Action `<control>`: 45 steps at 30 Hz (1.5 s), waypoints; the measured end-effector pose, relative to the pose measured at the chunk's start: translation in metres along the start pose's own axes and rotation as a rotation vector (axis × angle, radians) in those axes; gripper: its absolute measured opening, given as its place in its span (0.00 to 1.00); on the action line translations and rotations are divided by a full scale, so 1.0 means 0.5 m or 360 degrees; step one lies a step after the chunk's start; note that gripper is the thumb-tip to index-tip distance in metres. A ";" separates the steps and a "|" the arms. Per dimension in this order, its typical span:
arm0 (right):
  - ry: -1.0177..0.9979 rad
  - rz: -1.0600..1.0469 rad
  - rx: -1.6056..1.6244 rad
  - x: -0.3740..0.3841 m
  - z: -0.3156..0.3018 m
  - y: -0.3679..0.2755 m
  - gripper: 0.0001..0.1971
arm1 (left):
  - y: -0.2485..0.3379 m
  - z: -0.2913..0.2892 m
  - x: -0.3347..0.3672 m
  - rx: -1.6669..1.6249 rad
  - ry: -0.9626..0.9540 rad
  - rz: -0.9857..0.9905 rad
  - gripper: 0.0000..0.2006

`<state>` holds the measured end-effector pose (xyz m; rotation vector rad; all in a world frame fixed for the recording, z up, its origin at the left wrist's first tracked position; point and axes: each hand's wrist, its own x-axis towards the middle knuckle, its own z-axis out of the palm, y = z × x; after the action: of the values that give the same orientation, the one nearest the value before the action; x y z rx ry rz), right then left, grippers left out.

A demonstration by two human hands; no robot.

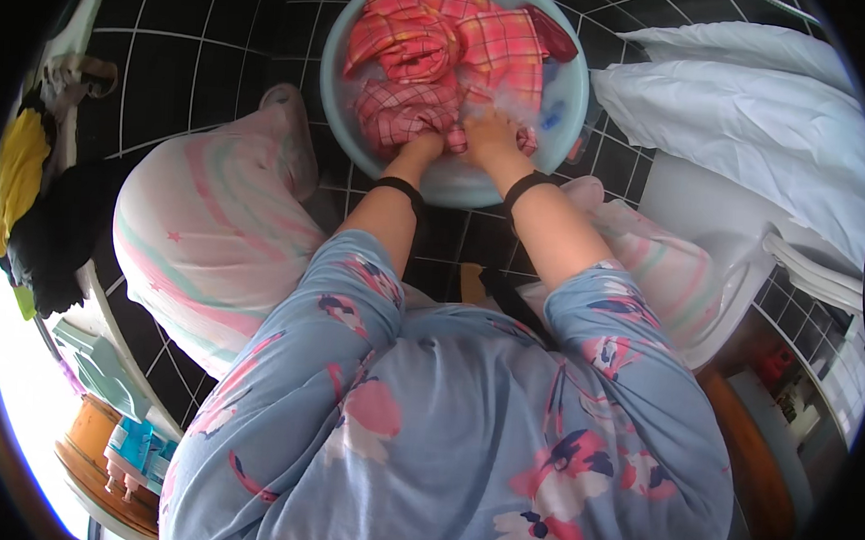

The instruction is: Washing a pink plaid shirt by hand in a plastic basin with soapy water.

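A round pale blue basin (332,82) holds soapy water and a wet red-and-yellow plaid garment (500,51) that lies bunched up. My left hand (423,148) grips a pinkish checked fold (401,109) near the basin's front; its fingertips are hidden in the cloth. Close beside it, my right hand (491,137) is closed on the same bunch, with white suds (502,107) just beyond it. A dark red piece of cloth (556,36) rests against the basin's right inner wall. Dark bands circle both wrists.
The basin stands on a black tiled floor (171,75) between my knees, in striped trousers (212,231). White sheeting (739,100) hangs at the right, above a white plastic edge (696,204). At left are yellow (19,175) and black cloths (63,225), with blue pump bottles (133,445) below.
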<state>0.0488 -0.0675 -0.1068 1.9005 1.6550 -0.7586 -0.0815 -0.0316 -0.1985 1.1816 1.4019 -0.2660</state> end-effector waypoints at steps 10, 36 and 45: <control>0.0125 -0.0068 0.0138 0.097 0.088 0.053 0.17 | 0.053 -0.001 -0.090 -0.1174 0.0126 -0.0096 0.22; 0.0703 -0.0146 0.0743 0.011 -0.032 0.055 0.28 | 0.107 0.071 -0.094 -0.0963 -0.0093 0.0393 0.29; 0.0317 -0.0082 0.0925 -0.038 -0.130 -0.004 0.45 | 0.115 0.056 -0.169 -0.0216 -0.0369 0.1027 0.26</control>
<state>0.0501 -0.0356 -0.0471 2.3963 1.7339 -1.2072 -0.0415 -0.0672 -0.1072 1.3735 0.7708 0.1433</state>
